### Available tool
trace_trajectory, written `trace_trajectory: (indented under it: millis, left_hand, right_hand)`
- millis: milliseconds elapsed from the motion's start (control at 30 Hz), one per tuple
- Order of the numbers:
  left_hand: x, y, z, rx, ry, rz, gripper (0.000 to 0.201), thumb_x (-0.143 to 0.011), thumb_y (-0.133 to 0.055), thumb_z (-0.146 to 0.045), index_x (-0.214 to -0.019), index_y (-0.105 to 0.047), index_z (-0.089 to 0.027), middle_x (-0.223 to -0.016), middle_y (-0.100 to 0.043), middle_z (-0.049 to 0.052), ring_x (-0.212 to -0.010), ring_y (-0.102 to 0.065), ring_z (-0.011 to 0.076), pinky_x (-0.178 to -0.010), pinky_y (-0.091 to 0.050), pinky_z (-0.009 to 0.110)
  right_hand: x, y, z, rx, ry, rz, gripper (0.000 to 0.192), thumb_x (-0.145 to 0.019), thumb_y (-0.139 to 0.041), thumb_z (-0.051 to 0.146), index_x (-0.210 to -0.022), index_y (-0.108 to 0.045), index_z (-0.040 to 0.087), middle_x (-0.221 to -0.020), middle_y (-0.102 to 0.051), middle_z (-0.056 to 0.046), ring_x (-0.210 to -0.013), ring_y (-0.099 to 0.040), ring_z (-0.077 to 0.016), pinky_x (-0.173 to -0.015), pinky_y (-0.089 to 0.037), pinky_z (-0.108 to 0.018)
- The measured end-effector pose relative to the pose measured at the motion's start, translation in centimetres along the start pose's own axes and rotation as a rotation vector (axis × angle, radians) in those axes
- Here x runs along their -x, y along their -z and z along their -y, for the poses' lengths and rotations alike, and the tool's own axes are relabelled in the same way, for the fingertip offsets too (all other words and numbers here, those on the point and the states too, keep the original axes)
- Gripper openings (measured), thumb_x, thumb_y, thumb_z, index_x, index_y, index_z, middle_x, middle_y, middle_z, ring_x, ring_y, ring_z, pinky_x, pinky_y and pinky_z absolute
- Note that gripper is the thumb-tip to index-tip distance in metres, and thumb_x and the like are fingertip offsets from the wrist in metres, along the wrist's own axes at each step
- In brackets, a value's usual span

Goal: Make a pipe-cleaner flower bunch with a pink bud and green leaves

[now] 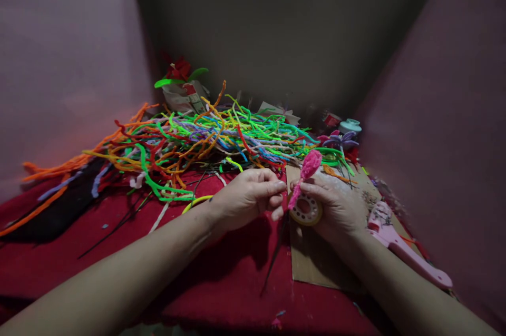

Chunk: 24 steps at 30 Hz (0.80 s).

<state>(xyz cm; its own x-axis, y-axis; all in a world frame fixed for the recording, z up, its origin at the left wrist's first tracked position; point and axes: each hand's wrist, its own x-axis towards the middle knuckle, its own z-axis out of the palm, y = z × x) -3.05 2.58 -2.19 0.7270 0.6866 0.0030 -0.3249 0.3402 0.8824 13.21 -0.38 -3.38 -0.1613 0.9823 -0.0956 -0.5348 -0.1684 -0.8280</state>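
My right hand point(336, 204) is closed around a pink fuzzy pipe-cleaner bud point(310, 165), its rounded head pointing up and its twisted end hanging down. A roll of tape point(305, 209) with a holed white core is also in this hand, against the palm. Just to the left, my left hand point(253, 194) is pinched, thumb against fingers; what lies between them, if anything, is too small to make out. A thin dark stem point(272, 265) slants down below the bud.
Behind the hands spreads a heap of colourful pipe cleaners point(213, 138). Cardboard point(316, 265) lies on the red cloth point(229, 294) under my right hand. A pink glue gun point(411, 254) is at the right, beyond it a purple flower point(342, 139) and a teal-lidded jar point(350, 126).
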Motion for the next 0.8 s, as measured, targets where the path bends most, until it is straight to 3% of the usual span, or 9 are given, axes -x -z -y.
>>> trace_trajectory:
  millis: [100, 167, 333, 433, 500, 600, 800]
  left_hand:
    - [0.0, -0.6, 0.2, -0.307, -0.104, -0.116, 0.008, -0.08, -0.054, -0.02, -0.084, -0.049, -0.015, -0.063, -0.051, -0.003, -0.052, -0.05, 0.0082, -0.053, -0.043, 0.023]
    - [0.1, -1.2, 0.5, -0.613, -0.227, -0.233, 0.014, -0.081, -0.054, -0.025, -0.092, -0.05, -0.016, -0.076, -0.056, -0.001, -0.063, -0.053, 0.01, -0.06, -0.044, 0.024]
    - [0.5, -2.3, 1.8, -1.337, -0.318, -0.371, 0.02, -0.084, -0.051, -0.035, -0.092, -0.051, -0.016, -0.079, -0.06, 0.003, -0.067, -0.056, 0.0146, -0.061, -0.041, 0.026]
    - [0.5, -2.0, 2.2, -1.565, -0.393, -0.386, 0.02, -0.09, -0.037, -0.026, -0.084, -0.053, -0.015, -0.074, -0.058, 0.004, -0.065, -0.054, 0.0144, -0.06, -0.039, 0.026]
    - [0.4, -1.8, 2.2, -1.512, -0.436, -0.372, 0.022, -0.09, -0.037, -0.024, -0.078, -0.053, -0.015, -0.069, -0.055, 0.002, -0.061, -0.05, 0.0119, -0.058, -0.037, 0.024]
    - [0.1, -1.7, 1.8, -1.24, -0.42, -0.388, 0.019, -0.087, -0.044, -0.022, -0.074, -0.054, -0.015, -0.061, -0.05, -0.003, -0.055, -0.043, 0.0079, -0.055, -0.034, 0.02]
    - [0.0, -2.4, 0.7, -0.66, -0.18, -0.287, 0.025, -0.083, -0.05, -0.025, -0.061, -0.048, -0.014, -0.049, -0.04, -0.007, -0.041, -0.032, 0.0034, -0.042, -0.026, 0.017]
  right_hand:
    - [0.1, -0.1, 0.0, 0.025, 0.014, -0.019, 0.013, -0.061, -0.072, 0.019, -0.073, -0.067, 0.016, -0.063, -0.067, -0.002, -0.057, -0.06, -0.0164, -0.055, -0.046, -0.028]
    - [0.1, -0.1, -0.1, 0.021, 0.039, -0.049, 0.012, -0.061, -0.073, 0.019, -0.072, -0.068, 0.017, -0.064, -0.067, -0.001, -0.056, -0.059, -0.0142, -0.054, -0.045, -0.025]
    - [0.2, 0.1, -0.7, 0.043, 0.065, -0.139, 0.008, -0.063, -0.074, 0.02, -0.068, -0.069, 0.017, -0.058, -0.064, 0.002, -0.049, -0.053, -0.01, -0.051, -0.041, -0.023]
    - [0.5, -0.1, -1.0, 0.062, 0.109, -0.137, 0.008, -0.062, -0.075, 0.022, -0.069, -0.07, 0.019, -0.062, -0.066, 0.002, -0.057, -0.056, -0.0132, -0.059, -0.043, -0.026]
    - [0.7, -0.3, -1.0, 0.085, 0.14, -0.116, 0.007, -0.064, -0.074, 0.022, -0.07, -0.071, 0.02, -0.066, -0.067, 0.001, -0.06, -0.056, -0.014, -0.061, -0.042, -0.027]
    - [1.1, -0.4, -0.9, 0.134, 0.156, -0.079, 0.002, -0.068, -0.071, 0.021, -0.069, -0.071, 0.022, -0.062, -0.064, 0.002, -0.053, -0.051, -0.0116, -0.057, -0.039, -0.026]
    - [0.9, -0.2, -0.9, 0.141, 0.17, -0.168, 0.007, -0.06, -0.074, 0.021, -0.067, -0.071, 0.021, -0.061, -0.063, 0.001, -0.057, -0.052, -0.0129, -0.058, -0.04, -0.027]
